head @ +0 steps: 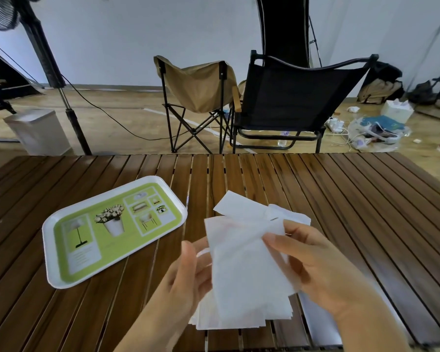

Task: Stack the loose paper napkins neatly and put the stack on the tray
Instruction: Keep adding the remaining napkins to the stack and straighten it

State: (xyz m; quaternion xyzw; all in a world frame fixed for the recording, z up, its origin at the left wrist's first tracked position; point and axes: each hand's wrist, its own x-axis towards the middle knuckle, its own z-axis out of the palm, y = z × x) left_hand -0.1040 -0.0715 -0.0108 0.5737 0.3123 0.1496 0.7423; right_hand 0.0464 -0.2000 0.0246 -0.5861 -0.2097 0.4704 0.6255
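Observation:
A bundle of white paper napkins (244, 273) is held above the wooden slat table, its sheets uneven at the bottom edge. My left hand (188, 278) grips the bundle's left side. My right hand (313, 265) pinches its right side, thumb on top. Behind the bundle, more loose white napkins (241, 207) lie on the table, partly hidden by it. A white-rimmed tray (47, 240) with a green picture print sits to the left, with nothing on it.
The brown slat table (353, 199) stretches across the view. Beyond its far edge stand a tan folding chair (198, 90), a black chair (290, 97), a fan stand (59, 80) and a white bin (38, 130). Clutter lies on the floor at right.

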